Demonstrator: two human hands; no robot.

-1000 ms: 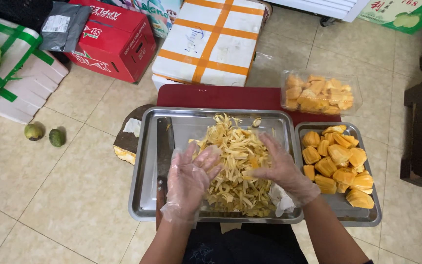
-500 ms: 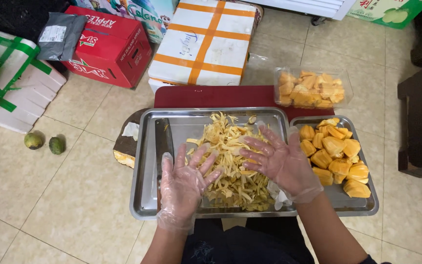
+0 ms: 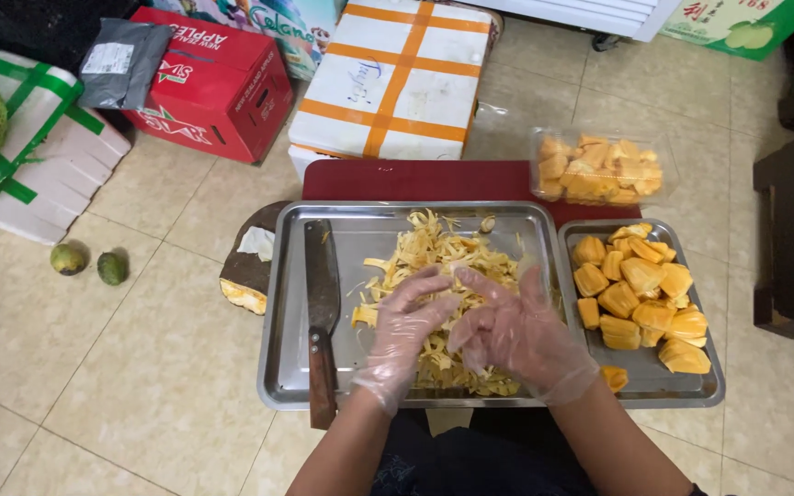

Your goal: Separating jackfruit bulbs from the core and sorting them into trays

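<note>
- Head view: left hand (image 3: 408, 323) and right hand (image 3: 513, 329), both in clear gloves, meet over the pile of yellow fruit strands (image 3: 434, 266) in the large steel tray (image 3: 360, 225); fingers curled into the strands, grasp cannot be told.
- Cleaver (image 3: 321, 303) lies along the tray's left edge, handle overhanging the front rim.
- Smaller tray (image 3: 691, 390) of orange fruit pods (image 3: 640, 298) abuts the right rim.
- Bare tile floor (image 3: 140, 367) lies open to the left.

Both hands sit close together at centre, each in a thin clear glove. The left hand (image 3: 406, 326) angles inward, fingers half-curled, fingertips pointing right. The right hand (image 3: 516, 331) lies palm down, fingers spread and reaching left, nearly meeting the left. Bare forearms rise from below.
</note>
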